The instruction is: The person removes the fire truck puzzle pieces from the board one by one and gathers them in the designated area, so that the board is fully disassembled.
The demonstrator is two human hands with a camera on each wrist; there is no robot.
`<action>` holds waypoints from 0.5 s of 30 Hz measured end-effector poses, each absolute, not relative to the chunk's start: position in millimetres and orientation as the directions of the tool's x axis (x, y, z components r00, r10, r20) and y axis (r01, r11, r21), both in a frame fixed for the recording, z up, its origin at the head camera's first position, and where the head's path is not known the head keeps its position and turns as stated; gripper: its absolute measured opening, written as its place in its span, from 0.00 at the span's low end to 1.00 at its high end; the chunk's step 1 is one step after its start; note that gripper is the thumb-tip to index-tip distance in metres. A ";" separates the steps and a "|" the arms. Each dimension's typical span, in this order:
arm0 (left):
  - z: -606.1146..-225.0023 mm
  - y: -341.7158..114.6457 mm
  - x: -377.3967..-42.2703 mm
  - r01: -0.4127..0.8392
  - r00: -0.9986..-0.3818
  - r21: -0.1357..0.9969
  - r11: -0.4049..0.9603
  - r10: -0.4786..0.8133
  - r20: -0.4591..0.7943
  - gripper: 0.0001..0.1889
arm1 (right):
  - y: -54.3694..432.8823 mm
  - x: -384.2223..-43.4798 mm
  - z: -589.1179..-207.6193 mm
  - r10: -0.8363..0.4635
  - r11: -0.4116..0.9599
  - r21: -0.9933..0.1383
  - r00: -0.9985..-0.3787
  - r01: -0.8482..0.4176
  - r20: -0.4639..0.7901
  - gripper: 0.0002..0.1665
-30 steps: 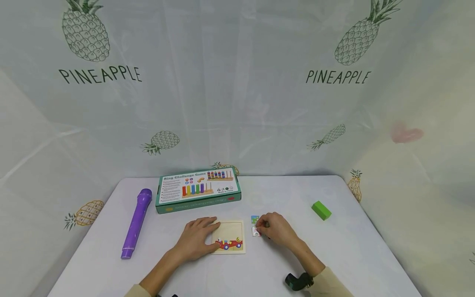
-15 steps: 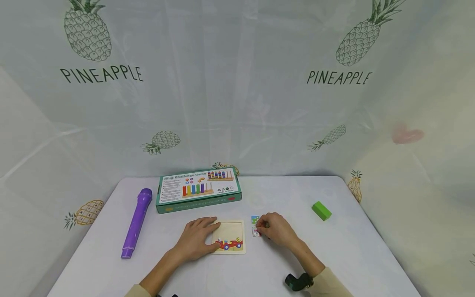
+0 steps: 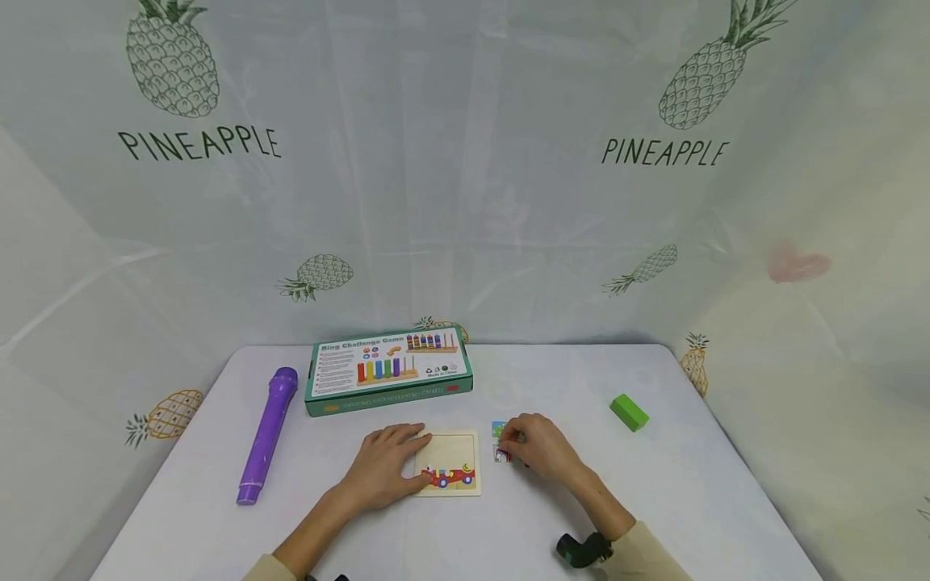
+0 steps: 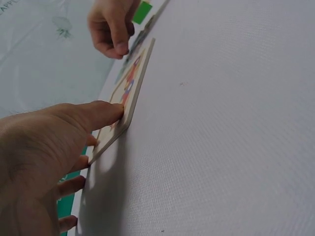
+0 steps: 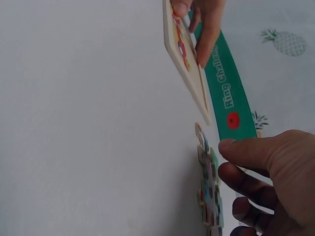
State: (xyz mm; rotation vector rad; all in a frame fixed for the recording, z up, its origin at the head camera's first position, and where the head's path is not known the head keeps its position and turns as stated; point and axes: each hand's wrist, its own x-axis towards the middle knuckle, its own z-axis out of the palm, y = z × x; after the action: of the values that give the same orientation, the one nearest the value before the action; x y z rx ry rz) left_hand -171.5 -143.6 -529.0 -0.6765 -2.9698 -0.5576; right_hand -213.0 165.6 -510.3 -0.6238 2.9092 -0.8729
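My left hand (image 3: 388, 468) rests on the left side of a wooden puzzle board (image 3: 449, 450). In the left wrist view its thumb (image 4: 106, 113) presses the board's face, while the other fingers lie along the far edge. A red vehicle picture fills the board's lower part; the upper part is bare wood. Just right of the board, my right hand (image 3: 545, 448) hovers over several small jigsaw pieces (image 3: 501, 454). In the right wrist view its thumb and index finger are slightly apart, close beside the pieces (image 5: 210, 182), with nothing visible between them. The hand covers some pieces in the head view.
A green Ring Challenge Game box (image 3: 388, 371) lies behind the board. To the left is a purple microphone-shaped toy (image 3: 267, 436); to the right, a green block (image 3: 629, 412). A patterned curtain (image 3: 465, 161) hangs behind the white table (image 3: 697, 500).
The jigsaw piece beside my right fingertips looked mostly white before and now shows more red and dark print. My right hand has barely shifted; the left hand and board stay put.
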 end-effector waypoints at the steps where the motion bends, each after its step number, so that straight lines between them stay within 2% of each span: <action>1: -528.9 -143.5 -171.3 0.432 -0.901 0.339 0.836 0.414 0.129 0.34 | 164.4 -213.0 -510.4 -0.396 0.750 -0.546 -0.915 -0.373 0.080 0.05; 9: -531.1 -141.2 -169.9 0.496 -0.866 0.410 0.766 0.474 0.160 0.21 | 151.6 -211.5 -512.0 -0.483 0.687 -0.579 -0.871 -0.439 0.088 0.02; 15: -532.9 -140.4 -169.8 0.554 -0.819 0.440 0.706 0.556 0.138 0.21 | 138.9 -207.5 -511.8 -0.569 0.636 -0.599 -0.820 -0.487 0.063 0.07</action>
State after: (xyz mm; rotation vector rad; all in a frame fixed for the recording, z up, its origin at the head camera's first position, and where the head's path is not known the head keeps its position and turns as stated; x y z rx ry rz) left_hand -169.8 -140.4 -532.9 -0.9456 -2.9064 -0.7474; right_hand -207.5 138.9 -511.8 -0.8831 2.7204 -0.9360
